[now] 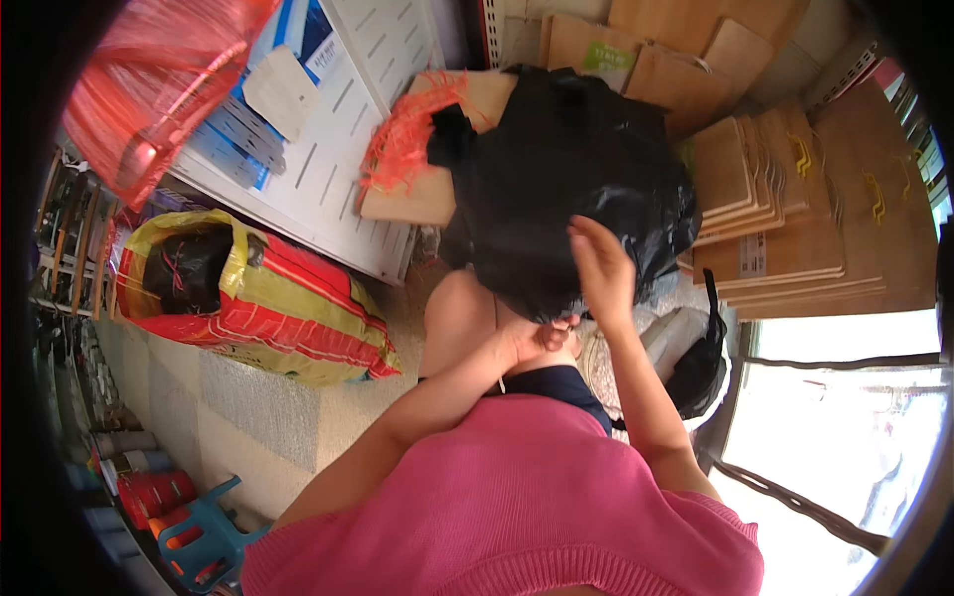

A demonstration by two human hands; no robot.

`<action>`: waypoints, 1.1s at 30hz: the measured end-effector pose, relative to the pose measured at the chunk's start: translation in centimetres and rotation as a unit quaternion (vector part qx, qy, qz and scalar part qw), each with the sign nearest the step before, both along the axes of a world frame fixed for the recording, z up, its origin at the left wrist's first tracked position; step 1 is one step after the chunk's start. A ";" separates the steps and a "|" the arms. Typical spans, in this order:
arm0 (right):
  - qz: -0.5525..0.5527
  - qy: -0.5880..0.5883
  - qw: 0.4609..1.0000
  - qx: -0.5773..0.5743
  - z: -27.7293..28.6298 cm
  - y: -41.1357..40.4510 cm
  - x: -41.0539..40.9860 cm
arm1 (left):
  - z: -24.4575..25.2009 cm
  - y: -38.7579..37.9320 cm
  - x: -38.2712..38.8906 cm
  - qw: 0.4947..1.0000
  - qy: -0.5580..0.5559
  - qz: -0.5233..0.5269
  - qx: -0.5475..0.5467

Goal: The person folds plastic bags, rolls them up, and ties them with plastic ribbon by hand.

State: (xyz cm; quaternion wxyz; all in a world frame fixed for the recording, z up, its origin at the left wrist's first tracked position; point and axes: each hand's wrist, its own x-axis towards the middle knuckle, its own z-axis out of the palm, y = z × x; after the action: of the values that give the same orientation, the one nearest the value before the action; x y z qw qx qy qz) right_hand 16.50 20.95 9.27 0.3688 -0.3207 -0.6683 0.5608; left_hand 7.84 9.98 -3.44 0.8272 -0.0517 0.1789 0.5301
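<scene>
A large black plastic bag (pixel 566 179), full and wrinkled, stands in front of my bare knees. My right hand (pixel 605 272) is raised over its near right side, fingers stretched out with nothing seen in them. Whether that hand touches the plastic is unclear. Lower down, my left hand (pixel 540 339) rests by the bag's near bottom edge above my lap, its fingers curled. Any bit of plastic between those fingers is too small to make out. Frayed red plastic strands (pixel 410 138) lie beside the bag on a cardboard-coloured piece (pixel 417 197).
To the left a red and yellow woven sack (pixel 298 305) lies on the floor, a black bag inside its mouth. Behind it is a white slotted shelf (pixel 320 164). Wooden boards (pixel 782 246) with yellow handles stack at right. A blue plastic stool (pixel 205 536) stands lower left.
</scene>
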 end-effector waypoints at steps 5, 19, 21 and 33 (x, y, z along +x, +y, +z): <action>-0.227 -0.015 0.967 -0.115 -7.1 0.2 10.0 | 1.1 0.5 -0.3 0.996 0.079 0.012 0.036; -0.076 0.048 0.849 -0.520 -7.0 -2.3 6.2 | 5.6 -2.4 -0.9 0.979 0.198 0.019 0.048; -0.016 0.175 0.852 -0.494 -6.7 -2.1 6.4 | 8.6 -3.3 -0.6 0.942 0.333 -0.035 -0.024; -0.061 0.233 0.878 -0.414 -6.0 -2.8 6.5 | 10.4 2.9 0.2 0.217 0.918 0.122 0.308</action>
State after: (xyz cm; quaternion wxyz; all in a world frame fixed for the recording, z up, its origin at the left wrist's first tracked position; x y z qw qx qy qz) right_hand 23.03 18.14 3.27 0.3808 -0.3444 -0.2489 0.8212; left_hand 8.02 12.89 6.93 -0.0337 0.7086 0.6287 0.3186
